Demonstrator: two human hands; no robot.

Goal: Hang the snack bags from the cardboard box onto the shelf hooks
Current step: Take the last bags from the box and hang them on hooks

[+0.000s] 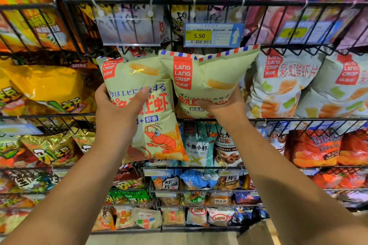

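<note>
Pale-yellow shrimp-printed bag (157, 125) clasped in left grip (117, 109), matching bag (209, 73) clasped in right grip (225, 105)

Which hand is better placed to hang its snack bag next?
Probably the right hand: its raised bag tops out under the 5.50 price tag; the left hand holds the shrimp bag lower, tilted.

Left bag (153, 125), gripped by the left hand (117, 109), and right bag (211, 73), gripped by the right hand (224, 105), side by side and touching, before the wire shelf (310, 119), below the price tag (214, 35), with neighbouring bags (282, 85) in the shelf at right.
</note>
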